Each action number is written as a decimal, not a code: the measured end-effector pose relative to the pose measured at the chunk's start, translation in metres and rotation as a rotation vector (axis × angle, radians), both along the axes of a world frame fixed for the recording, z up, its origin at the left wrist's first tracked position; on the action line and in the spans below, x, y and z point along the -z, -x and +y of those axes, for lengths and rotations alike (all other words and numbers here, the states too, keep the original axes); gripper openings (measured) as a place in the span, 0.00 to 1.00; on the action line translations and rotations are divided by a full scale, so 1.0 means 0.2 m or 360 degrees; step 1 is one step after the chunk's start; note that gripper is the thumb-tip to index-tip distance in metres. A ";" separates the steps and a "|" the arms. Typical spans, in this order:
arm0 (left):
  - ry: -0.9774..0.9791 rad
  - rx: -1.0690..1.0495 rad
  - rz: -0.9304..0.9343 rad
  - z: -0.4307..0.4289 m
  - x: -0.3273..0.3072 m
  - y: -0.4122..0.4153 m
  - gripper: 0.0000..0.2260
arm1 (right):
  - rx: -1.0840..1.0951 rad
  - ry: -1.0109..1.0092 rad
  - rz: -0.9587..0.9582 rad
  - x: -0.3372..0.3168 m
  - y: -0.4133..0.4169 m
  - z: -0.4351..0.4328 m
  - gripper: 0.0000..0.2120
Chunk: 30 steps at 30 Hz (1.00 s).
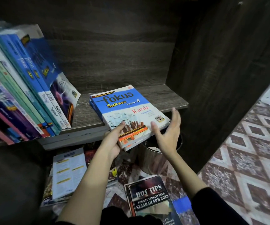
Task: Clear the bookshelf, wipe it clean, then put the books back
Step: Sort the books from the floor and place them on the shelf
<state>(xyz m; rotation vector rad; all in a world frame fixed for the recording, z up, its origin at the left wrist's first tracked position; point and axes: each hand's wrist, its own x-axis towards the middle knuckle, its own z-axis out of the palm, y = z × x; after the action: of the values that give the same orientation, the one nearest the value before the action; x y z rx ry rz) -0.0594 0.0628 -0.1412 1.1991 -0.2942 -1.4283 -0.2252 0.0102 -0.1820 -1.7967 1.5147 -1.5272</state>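
Note:
A blue and white "Fokus Sukses Kimia" book (124,111) lies flat on top of another book, half on the dark wooden shelf board (166,98) and half over its front edge. My left hand (114,138) grips the near left corner, thumb on the cover. My right hand (168,132) is at the near right corner with fingers spread, thumb touching the book's edge. A row of books (25,95) leans on the left part of the shelf.
On the patterned floor below lie a "Hot Tips" book (149,195), an open white booklet (67,172) and other books. A metal pot (150,158) stands under the shelf. The shelf's dark side panel (220,78) rises on the right.

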 end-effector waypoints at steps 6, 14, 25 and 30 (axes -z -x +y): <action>-0.0039 -0.0038 0.0023 -0.02 -0.05 0.01 0.09 | -0.0269 0.0627 0.1272 0.10 0.07 -0.05 0.43; 0.0452 -0.0057 -0.0023 -0.07 -0.32 -0.04 0.30 | -0.0199 0.0875 0.0572 -0.35 -0.07 -0.11 0.21; 0.0185 -0.0279 0.0357 -0.13 -0.20 0.26 0.25 | 0.0001 -0.0070 -0.1422 -0.44 -0.16 0.17 0.10; -0.0028 -0.0491 -0.0356 -0.15 -0.11 0.20 0.23 | 0.0120 -0.0425 -0.2022 -0.26 -0.28 0.21 0.12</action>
<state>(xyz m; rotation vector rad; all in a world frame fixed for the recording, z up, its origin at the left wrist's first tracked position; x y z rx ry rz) -0.0991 0.0328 -0.1197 1.3570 -0.2386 -1.0346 -0.1697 0.0521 -0.1296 -0.3506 0.9952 -1.7847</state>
